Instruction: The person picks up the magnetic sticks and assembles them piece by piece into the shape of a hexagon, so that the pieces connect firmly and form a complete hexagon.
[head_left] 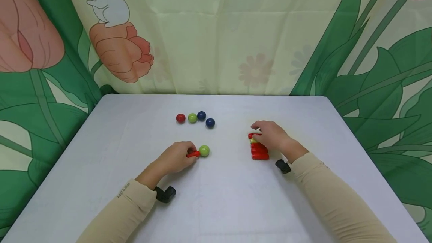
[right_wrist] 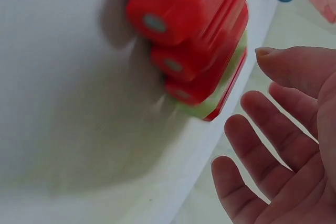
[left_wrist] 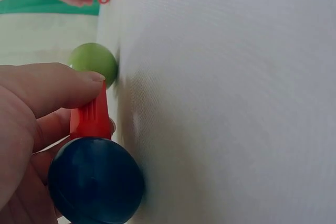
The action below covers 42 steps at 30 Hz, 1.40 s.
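Observation:
My left hand (head_left: 177, 156) pinches a red stick (left_wrist: 90, 116) between thumb and fingers, low over the table. A green ball (head_left: 204, 150) sits at the stick's far end. At its near end is a dark blue ball (left_wrist: 96, 181), seen in the left wrist view and hidden behind the hand in the head view. My right hand (head_left: 273, 136) is over a row of sticks, fingers spread and apart from them in the right wrist view. The row has several red sticks (head_left: 260, 156) and a yellow-green stick (head_left: 254, 141); grey discs show in the red ends.
Toward the back of the white table (head_left: 229, 205) lie a red ball (head_left: 180, 118), a green ball (head_left: 192, 118) and two dark blue balls (head_left: 210, 123). A printed curtain (head_left: 216, 48) hangs behind the table's far edge.

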### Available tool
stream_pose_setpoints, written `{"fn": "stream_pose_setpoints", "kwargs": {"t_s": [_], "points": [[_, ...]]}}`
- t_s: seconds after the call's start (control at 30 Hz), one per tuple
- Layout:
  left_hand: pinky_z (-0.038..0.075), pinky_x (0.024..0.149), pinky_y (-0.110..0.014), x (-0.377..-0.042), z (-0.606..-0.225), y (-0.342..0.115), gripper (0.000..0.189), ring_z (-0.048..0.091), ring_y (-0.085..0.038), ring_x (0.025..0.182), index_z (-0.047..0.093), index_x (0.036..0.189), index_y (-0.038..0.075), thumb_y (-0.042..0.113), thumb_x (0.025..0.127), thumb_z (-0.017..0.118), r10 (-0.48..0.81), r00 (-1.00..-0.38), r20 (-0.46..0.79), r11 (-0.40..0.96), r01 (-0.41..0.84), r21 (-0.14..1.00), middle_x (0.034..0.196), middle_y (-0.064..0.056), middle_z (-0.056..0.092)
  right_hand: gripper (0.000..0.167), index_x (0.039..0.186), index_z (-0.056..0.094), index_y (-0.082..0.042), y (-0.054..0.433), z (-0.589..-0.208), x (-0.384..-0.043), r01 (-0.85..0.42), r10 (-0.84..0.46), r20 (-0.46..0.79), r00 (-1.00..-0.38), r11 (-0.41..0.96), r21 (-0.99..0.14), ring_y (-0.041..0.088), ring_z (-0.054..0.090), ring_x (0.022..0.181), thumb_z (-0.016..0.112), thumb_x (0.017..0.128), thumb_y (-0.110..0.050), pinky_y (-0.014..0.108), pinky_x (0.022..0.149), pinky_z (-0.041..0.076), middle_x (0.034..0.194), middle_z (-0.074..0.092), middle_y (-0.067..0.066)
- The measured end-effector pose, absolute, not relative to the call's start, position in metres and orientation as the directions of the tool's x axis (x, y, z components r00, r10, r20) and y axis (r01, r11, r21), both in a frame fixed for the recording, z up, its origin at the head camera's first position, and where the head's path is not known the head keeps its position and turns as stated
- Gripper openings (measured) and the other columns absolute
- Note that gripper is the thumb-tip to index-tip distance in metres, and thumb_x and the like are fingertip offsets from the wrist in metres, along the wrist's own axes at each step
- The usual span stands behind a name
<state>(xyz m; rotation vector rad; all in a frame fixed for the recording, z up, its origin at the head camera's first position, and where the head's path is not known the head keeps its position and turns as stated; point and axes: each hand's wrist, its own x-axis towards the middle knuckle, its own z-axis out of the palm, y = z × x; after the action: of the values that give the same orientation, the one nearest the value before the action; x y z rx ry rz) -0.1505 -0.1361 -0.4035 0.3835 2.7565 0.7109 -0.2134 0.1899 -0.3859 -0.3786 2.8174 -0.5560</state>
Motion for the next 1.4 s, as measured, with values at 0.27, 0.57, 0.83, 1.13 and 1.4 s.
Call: {"fn": "stream_pose_setpoints", "kwargs": {"t_s": [0.27, 0.57, 0.83, 1.13, 1.4], "points": [[0.051, 0.079, -0.034, -0.151, -0.404, -0.139, 0.022, 0.055, -0.017, 0.080, 0.066, 0.109, 0.005, 0.016, 0.091, 0.074, 0.317, -0.930, -0.187, 0.846, 0.188, 0.498, 0.090, 0.000, 0.062, 0.034, 0.131, 0.059, -0.003, 0.203, -0.391, -0.219, -0.164, -0.269, -0.216, -0.939, 0.899, -0.407, 0.034, 0.056, 0.111, 0.060, 0.100, -0.016, 0.046, 0.093, 0.052, 0.125, 0.062, 0.018], [0.050, 0.078, -0.033, -0.151, -0.404, -0.140, 0.022, 0.055, -0.017, 0.080, 0.066, 0.109, 0.005, 0.016, 0.091, 0.074, 0.313, -0.930, -0.192, 0.845, 0.181, 0.503, 0.088, 0.000, 0.061, 0.034, 0.130, 0.060, -0.003, 0.205, -0.394, -0.225, -0.139, -0.256, -0.248, -0.934, 0.902, -0.408, 0.033, 0.056, 0.109, 0.062, 0.099, -0.014, 0.045, 0.093, 0.052, 0.122, 0.062, 0.017], [0.051, 0.078, -0.033, -0.151, -0.403, -0.139, 0.022, 0.055, -0.017, 0.080, 0.066, 0.109, 0.006, 0.017, 0.091, 0.074, 0.306, -0.931, -0.199, 0.850, 0.173, 0.498, 0.088, 0.001, 0.061, 0.034, 0.130, 0.060, -0.002, 0.204, -0.395, -0.228, -0.136, -0.260, -0.256, -0.931, 0.899, -0.417, 0.032, 0.057, 0.107, 0.064, 0.098, -0.014, 0.042, 0.090, 0.053, 0.122, 0.062, 0.018], [0.050, 0.075, -0.032, -0.150, -0.403, -0.139, 0.026, 0.054, -0.017, 0.078, 0.065, 0.110, 0.006, 0.020, 0.091, 0.075, 0.297, -0.928, -0.226, 0.856, 0.154, 0.493, 0.085, 0.001, 0.059, 0.033, 0.128, 0.061, -0.002, 0.199, -0.398, -0.230, -0.135, -0.274, -0.246, -0.930, 0.874, -0.466, 0.031, 0.056, 0.104, 0.063, 0.098, -0.014, 0.037, 0.085, 0.054, 0.118, 0.063, 0.017], [0.051, 0.074, -0.031, -0.149, -0.400, -0.141, 0.039, 0.055, -0.016, 0.077, 0.061, 0.121, 0.004, 0.023, 0.090, 0.076, 0.278, -0.930, -0.239, 0.858, 0.128, 0.497, 0.088, 0.000, 0.060, 0.032, 0.129, 0.063, -0.006, 0.185, -0.393, -0.226, -0.190, -0.311, -0.204, -0.928, 0.868, -0.459, 0.027, 0.056, 0.094, 0.063, 0.098, -0.017, 0.027, 0.069, 0.052, 0.117, 0.063, 0.015]]}}
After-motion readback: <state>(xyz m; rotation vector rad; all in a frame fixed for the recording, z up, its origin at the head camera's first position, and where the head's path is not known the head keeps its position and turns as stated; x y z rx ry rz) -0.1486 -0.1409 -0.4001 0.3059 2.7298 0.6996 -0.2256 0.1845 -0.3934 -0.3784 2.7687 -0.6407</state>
